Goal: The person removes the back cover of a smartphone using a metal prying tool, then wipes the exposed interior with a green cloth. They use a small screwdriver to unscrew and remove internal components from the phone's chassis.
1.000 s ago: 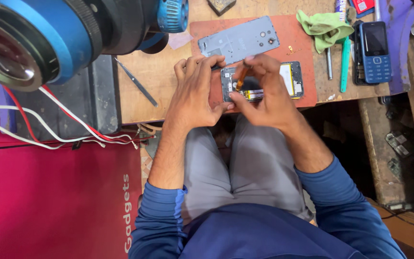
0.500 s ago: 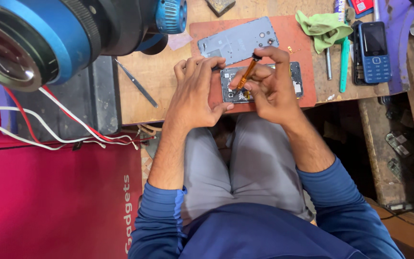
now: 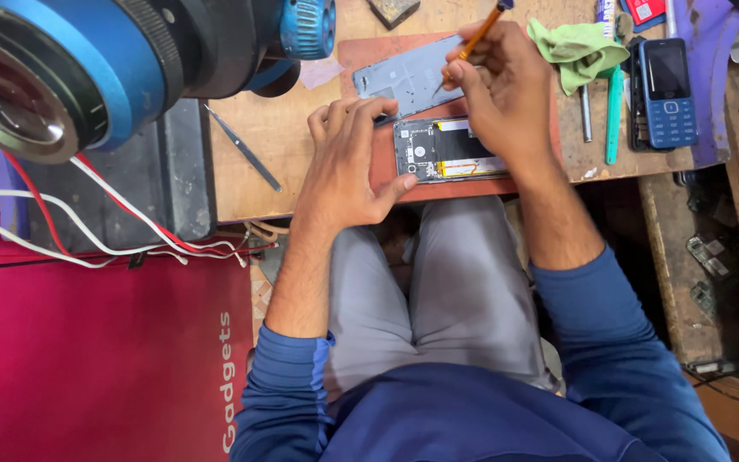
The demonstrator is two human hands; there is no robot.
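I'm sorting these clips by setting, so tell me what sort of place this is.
Most likely a phone repair bench. An opened smartphone lies on a mat, the right hand holds an orange screwdriver, and a blue keypad phone waits nearby.

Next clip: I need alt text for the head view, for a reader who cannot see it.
A seated person's right hand holds an orange screwdriver over a grey back cover, while the left hand steadies an opened phone on a red mat. A green cloth and blue keypad phone lie nearby.

Right hand (image 3: 506,94) lifted the orange screwdriver (image 3: 476,38) off the opened phone (image 3: 446,150).
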